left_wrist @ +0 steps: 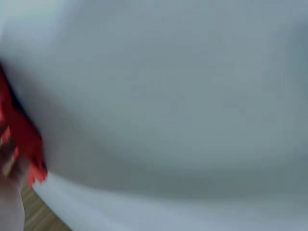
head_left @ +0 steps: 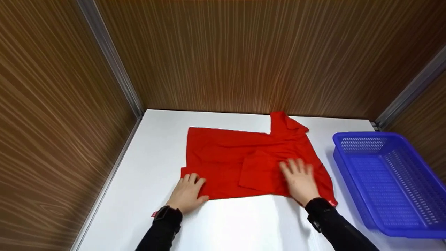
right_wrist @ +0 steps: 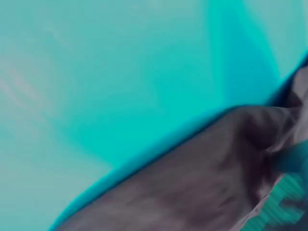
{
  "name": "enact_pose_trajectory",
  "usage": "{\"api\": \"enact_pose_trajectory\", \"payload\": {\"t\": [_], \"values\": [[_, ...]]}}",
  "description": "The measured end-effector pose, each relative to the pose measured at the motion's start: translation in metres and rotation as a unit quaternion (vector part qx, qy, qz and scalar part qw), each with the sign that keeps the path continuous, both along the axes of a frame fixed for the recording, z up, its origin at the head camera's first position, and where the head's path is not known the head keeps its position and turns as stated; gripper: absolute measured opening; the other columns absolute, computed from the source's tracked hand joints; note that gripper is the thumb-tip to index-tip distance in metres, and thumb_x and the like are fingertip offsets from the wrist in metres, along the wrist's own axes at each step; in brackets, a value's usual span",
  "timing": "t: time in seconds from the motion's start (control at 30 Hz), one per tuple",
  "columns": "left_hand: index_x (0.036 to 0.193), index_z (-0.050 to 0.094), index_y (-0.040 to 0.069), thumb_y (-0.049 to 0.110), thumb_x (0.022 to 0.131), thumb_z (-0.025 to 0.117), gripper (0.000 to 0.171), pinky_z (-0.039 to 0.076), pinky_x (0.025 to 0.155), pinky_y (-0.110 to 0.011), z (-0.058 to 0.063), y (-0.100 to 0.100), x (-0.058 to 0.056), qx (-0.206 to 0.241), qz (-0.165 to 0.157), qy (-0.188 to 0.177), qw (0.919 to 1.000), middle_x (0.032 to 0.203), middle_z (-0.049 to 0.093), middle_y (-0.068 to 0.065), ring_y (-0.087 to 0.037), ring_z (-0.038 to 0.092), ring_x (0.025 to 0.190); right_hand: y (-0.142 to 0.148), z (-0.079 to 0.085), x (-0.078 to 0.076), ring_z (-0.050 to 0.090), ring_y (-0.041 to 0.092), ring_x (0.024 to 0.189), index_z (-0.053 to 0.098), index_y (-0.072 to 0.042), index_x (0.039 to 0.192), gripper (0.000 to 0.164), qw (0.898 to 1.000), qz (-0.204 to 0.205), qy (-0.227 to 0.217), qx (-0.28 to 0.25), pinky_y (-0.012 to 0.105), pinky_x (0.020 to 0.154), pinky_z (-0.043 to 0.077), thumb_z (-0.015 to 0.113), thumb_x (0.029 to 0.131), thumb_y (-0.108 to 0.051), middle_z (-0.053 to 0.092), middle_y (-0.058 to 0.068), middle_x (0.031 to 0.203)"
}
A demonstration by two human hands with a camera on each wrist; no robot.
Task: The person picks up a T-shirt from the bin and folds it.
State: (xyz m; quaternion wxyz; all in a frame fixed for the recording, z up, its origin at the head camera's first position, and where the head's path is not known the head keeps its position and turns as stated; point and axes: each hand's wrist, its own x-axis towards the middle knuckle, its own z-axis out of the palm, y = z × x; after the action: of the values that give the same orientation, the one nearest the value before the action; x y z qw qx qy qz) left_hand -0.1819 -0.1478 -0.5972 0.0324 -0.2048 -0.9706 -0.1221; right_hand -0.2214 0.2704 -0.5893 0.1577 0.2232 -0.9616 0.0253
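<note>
A red shirt (head_left: 219,146) lies spread on the white table, partly folded, with a narrow part jutting toward the back wall at its upper right. My left hand (head_left: 188,193) rests on its lower left corner, fingers over the cloth and thumb at the near edge. Blurred, my right hand (head_left: 300,181) is over the shirt's right part with fingers spread, beside a folded-over flap (head_left: 258,172). At the left wrist view's edge, the shirt (left_wrist: 29,144) shows with part of the left hand. In the right wrist view's odd colours, the cloth (right_wrist: 192,183) looks grey-brown.
A blue plastic basket (head_left: 362,198) with perforated walls stands to the right of the shirt. Wood-grain panels (head_left: 209,55) rise behind and at both sides of the white table (head_left: 139,174). A small red tag (head_left: 154,214) shows beside the left wrist.
</note>
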Motion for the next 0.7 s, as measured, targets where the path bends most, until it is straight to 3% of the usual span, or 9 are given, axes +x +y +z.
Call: {"api": "enact_pose_trajectory", "payload": {"t": [0.07, 0.13, 0.2, 0.27, 0.37, 0.5, 0.57, 0.63, 0.7], "values": [[0.131, 0.057, 0.015, 0.045, 0.088, 0.076, 0.057, 0.041, 0.105, -0.047, 0.005, -0.007, 0.001, 0.018, -0.019, -0.046, 0.9986, 0.132, 0.051, -0.01, -0.031, 0.048, 0.123, -0.017, 0.002, 0.003, 0.042, 0.053, 0.137, 0.055, -0.01, 0.146, 0.059, 0.995, 0.074, -0.051, -0.031, 0.073, 0.107, 0.032, 0.072, 0.09, -0.007, 0.053, 0.023, 0.145], [0.128, 0.057, 0.017, 0.041, 0.085, 0.077, 0.053, 0.038, 0.112, -0.048, 0.007, -0.014, 0.001, 0.028, -0.03, -0.074, 0.9964, 0.139, 0.048, -0.009, -0.03, 0.046, 0.13, -0.036, 0.0, 0.008, 0.043, 0.05, 0.138, 0.051, -0.012, 0.15, 0.065, 0.986, 0.12, -0.104, -0.055, 0.073, 0.108, 0.031, 0.077, 0.09, -0.021, 0.054, 0.02, 0.144], [0.122, 0.059, 0.018, 0.038, 0.086, 0.075, 0.044, 0.039, 0.113, -0.047, 0.007, -0.018, 0.0, 0.037, -0.033, -0.087, 0.995, 0.14, 0.046, -0.007, -0.029, 0.047, 0.13, -0.053, -0.005, 0.012, 0.047, 0.048, 0.134, 0.05, -0.014, 0.151, 0.07, 0.984, 0.117, -0.123, -0.058, 0.074, 0.108, 0.029, 0.077, 0.091, -0.035, 0.057, 0.018, 0.135], [0.113, 0.064, 0.017, 0.035, 0.091, 0.072, 0.029, 0.042, 0.109, -0.046, 0.006, -0.02, -0.001, 0.063, -0.027, -0.08, 0.9944, 0.135, 0.05, -0.005, -0.028, 0.051, 0.125, -0.066, -0.009, 0.014, 0.053, 0.045, 0.125, 0.055, -0.013, 0.146, 0.067, 0.99, 0.088, -0.103, -0.047, 0.076, 0.107, 0.028, 0.077, 0.09, -0.041, 0.058, 0.017, 0.121], [0.108, 0.069, 0.013, 0.03, 0.097, 0.068, 0.02, 0.046, 0.1, -0.049, 0.003, -0.02, -0.004, 0.102, 0.012, -0.035, 0.994, 0.129, 0.056, -0.008, -0.031, 0.056, 0.116, -0.074, -0.012, 0.012, 0.056, 0.039, 0.107, 0.068, -0.011, 0.124, 0.048, 0.996, 0.051, -0.053, -0.047, 0.077, 0.106, 0.028, 0.076, 0.089, -0.043, 0.055, 0.013, 0.101], [0.131, 0.065, 0.005, 0.017, 0.097, 0.07, 0.036, 0.049, 0.087, -0.05, -0.002, -0.015, -0.008, 0.102, 0.099, 0.031, 0.9895, 0.14, 0.053, -0.018, -0.038, 0.056, 0.106, -0.074, -0.011, 0.006, 0.055, 0.039, 0.099, 0.067, -0.008, 0.097, 0.024, 0.993, 0.042, -0.039, -0.106, 0.068, 0.101, 0.038, 0.075, 0.093, -0.03, 0.055, 0.013, 0.098], [0.145, 0.055, 0.006, 0.013, 0.095, 0.071, 0.053, 0.048, 0.083, -0.049, -0.003, -0.013, -0.01, 0.084, 0.138, 0.03, 0.9864, 0.148, 0.049, -0.021, -0.039, 0.052, 0.101, -0.072, -0.009, 0.002, 0.056, 0.044, 0.109, 0.067, -0.005, 0.105, 0.022, 0.991, 0.034, -0.05, -0.12, 0.067, 0.101, 0.04, 0.076, 0.092, -0.021, 0.058, 0.018, 0.112], [0.153, 0.046, 0.007, 0.012, 0.093, 0.073, 0.065, 0.045, 0.081, -0.048, -0.002, -0.011, -0.011, 0.087, 0.169, 0.01, 0.9817, 0.151, 0.047, -0.022, -0.039, 0.049, 0.099, -0.069, -0.008, 0.0, 0.052, 0.052, 0.123, 0.064, -0.001, 0.123, 0.038, 0.99, 0.016, -0.075, -0.12, 0.068, 0.102, 0.04, 0.077, 0.091, -0.017, 0.055, 0.024, 0.132], [0.156, 0.04, 0.008, 0.011, 0.092, 0.073, 0.072, 0.042, 0.083, -0.05, -0.001, -0.01, -0.014, 0.101, 0.19, -0.017, 0.9764, 0.148, 0.049, -0.022, -0.04, 0.047, 0.101, -0.067, -0.007, -0.002, 0.042, 0.058, 0.135, 0.054, -0.005, 0.143, 0.06, 0.988, -0.004, -0.103, -0.111, 0.073, 0.106, 0.034, 0.079, 0.09, -0.02, 0.047, 0.026, 0.148]]}}
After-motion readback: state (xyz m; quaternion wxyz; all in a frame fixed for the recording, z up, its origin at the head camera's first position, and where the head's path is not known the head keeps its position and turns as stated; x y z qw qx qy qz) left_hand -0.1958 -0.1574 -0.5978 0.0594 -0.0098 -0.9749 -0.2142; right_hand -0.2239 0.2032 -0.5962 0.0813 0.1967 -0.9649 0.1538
